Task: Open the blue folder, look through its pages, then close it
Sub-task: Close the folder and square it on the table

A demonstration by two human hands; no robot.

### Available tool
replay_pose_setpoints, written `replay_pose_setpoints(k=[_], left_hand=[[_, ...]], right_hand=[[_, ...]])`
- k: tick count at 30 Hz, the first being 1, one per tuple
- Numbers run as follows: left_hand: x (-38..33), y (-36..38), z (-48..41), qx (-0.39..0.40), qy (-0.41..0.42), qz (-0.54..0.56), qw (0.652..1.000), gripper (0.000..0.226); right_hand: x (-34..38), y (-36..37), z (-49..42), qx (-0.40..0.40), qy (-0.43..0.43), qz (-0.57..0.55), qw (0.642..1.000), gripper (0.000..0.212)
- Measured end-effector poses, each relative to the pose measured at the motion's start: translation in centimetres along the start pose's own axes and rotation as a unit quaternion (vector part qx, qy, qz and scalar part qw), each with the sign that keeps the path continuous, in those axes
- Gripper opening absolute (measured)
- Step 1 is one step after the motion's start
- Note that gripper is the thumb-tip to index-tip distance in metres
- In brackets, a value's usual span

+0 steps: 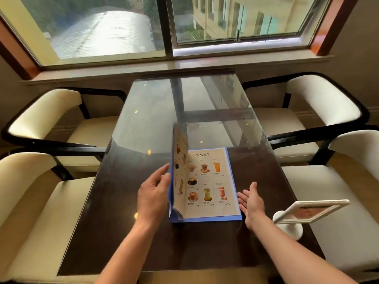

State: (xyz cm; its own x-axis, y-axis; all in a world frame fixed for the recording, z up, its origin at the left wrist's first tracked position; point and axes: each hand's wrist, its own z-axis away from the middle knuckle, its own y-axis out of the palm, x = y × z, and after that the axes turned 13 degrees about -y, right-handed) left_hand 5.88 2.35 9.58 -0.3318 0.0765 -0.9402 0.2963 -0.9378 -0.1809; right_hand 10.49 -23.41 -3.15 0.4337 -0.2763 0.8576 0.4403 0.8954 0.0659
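Observation:
The blue folder (231, 177) lies open on the dark glass-topped table (127, 222). Its right-hand page shows a drinks menu with pictures of cups and glasses. My left hand (152, 194) grips the left cover and the pages with it, which stand almost upright (180, 160). My right hand (251, 202) hovers just to the right of the folder's edge, palm up, fingers apart, holding nothing.
A white tilted sign stand (307, 212) sits on the table close to my right forearm. Cream armchairs with black frames (51, 111) flank the table on both sides. Beyond the table's far end is a window sill (184, 64) under a large window.

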Motion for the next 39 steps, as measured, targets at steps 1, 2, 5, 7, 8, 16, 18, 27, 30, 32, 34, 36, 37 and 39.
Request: replay_pose_setpoints(k=[1, 2, 5, 7, 8, 16, 18, 27, 30, 32, 34, 36, 37, 39], left_hand=[[0.1, 1.0, 0.3, 0.010, -0.005, -0.014, 1.000, 0.026], [0.3, 2.0, 0.6, 0.019, -0.013, -0.027, 0.999, 0.027], [1.0, 5.0, 1.5, 0.053, -0.038, -0.062, 0.996, 0.030], [1.5, 6.8, 1.8, 0.046, -0.005, -0.143, 0.989, 0.035], [2.0, 7.7, 1.9, 0.029, 0.023, -0.203, 0.978, 0.036], [7.9, 11.6, 2.0, 0.037, 0.120, -0.449, 0.884, 0.039], [9.0, 11.3, 1.8, 0.033, 0.071, -0.425, 0.902, 0.040], [9.4, 5.6, -4.8, -0.025, -0.064, -0.537, 0.841, 0.065], [10.2, 3.6, -6.7, -0.013, -0.149, -0.511, 0.846, 0.074], [10.6, 2.9, -7.4, 0.007, -0.191, -0.466, 0.864, 0.076], [10.9, 2.8, -7.4, 0.016, -0.182, -0.442, 0.878, 0.065], [10.9, 3.2, -6.8, 0.013, -0.161, -0.443, 0.882, 0.052], [10.9, 3.4, -6.3, 0.013, -0.156, -0.448, 0.881, 0.048], [11.1, 3.7, -5.3, 0.014, -0.147, -0.455, 0.878, 0.043]], right_hand=[[0.0, -0.1, 0.0, 0.003, 0.001, -0.005, 1.000, 0.080], [0.0, -0.2, -0.1, 0.006, 0.002, -0.009, 1.000, 0.080], [-0.2, -0.4, -0.2, 0.015, 0.003, -0.016, 1.000, 0.080], [-0.3, -0.4, -0.4, 0.021, 0.006, -0.028, 0.999, 0.079], [-0.3, -0.4, -0.4, 0.025, 0.008, -0.035, 0.999, 0.078], [-0.6, -0.2, 0.3, 0.062, 0.011, -0.045, 0.997, 0.077], [-0.6, -0.2, 0.4, 0.065, 0.010, -0.045, 0.997, 0.076], [-1.0, 0.3, 0.7, 0.073, -0.020, 0.014, 0.997, 0.060], [-1.1, 0.9, 0.6, 0.080, -0.030, 0.045, 0.995, 0.054], [-1.1, 1.1, 0.5, 0.087, -0.035, 0.060, 0.994, 0.046], [-0.9, 1.3, 0.3, 0.100, -0.046, 0.071, 0.991, 0.033], [-0.5, 1.5, 0.2, 0.101, -0.061, 0.082, 0.990, 0.032], [-0.2, 1.6, 0.2, 0.100, -0.067, 0.089, 0.989, 0.034], [0.4, 1.7, 0.0, 0.102, -0.077, 0.103, 0.986, 0.038]])
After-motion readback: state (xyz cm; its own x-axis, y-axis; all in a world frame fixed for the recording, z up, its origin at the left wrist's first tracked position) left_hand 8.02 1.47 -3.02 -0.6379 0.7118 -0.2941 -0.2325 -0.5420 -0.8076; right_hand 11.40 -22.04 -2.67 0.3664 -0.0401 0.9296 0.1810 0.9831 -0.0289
